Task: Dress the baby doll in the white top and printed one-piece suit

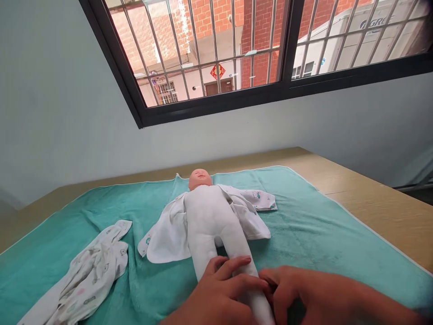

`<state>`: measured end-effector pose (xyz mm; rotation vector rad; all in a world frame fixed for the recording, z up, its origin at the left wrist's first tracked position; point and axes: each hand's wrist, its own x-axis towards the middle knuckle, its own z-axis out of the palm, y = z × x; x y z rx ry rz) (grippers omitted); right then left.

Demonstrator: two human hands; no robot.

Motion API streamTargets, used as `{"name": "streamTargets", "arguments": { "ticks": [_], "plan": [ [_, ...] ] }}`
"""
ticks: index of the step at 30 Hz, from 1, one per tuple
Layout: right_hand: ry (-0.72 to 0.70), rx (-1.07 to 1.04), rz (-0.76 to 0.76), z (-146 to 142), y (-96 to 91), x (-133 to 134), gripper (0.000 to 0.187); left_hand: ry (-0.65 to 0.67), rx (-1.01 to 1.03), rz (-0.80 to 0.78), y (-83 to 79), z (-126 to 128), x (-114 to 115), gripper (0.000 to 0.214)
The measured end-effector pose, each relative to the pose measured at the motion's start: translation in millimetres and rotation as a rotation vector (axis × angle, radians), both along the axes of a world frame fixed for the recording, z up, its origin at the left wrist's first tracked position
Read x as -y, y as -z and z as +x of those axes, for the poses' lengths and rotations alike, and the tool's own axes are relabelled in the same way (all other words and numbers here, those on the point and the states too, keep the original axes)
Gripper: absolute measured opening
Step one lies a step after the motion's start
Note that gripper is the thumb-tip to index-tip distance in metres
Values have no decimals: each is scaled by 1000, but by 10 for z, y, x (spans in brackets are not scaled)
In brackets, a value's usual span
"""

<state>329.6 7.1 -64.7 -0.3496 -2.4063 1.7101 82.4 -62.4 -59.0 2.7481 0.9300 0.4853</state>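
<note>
A white cloth baby doll [206,216] lies on its back on a teal towel [304,225], head toward the window. An opened white printed top [169,232] is spread under its torso. My left hand [219,293] lies over the doll's lower legs with fingers curled around them. Beside it, my right hand [314,295] grips the same leg end from the right, fingers bent inward. A crumpled pair of white printed baby trousers [91,271] lies on the towel to the left of the doll.
The towel covers a light wooden table [372,198] pushed against a pale wall. A barred window [237,58] above looks out on brick buildings. The table's right edge drops off near a dark floor strip.
</note>
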Motion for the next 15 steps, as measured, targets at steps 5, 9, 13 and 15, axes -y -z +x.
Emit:
{"name": "streamTargets", "arguments": {
  "ticks": [5, 9, 13, 15],
  "plan": [
    [139, -30, 6, -27, -51, 48, 11, -33, 106, -160, -57, 54, 93, 15],
    [207, -127, 98, -60, -20, 56, 11, -144, 240, -260, -233, 132, 158, 16],
    [277, -199, 123, -96, 33, 94, 16, -241, 362, -269, -259, 160, 164, 20],
    [345, -225, 78, -113, 40, 122, 15, -254, 435, -223, -212, 160, 155, 21]
  ]
}}
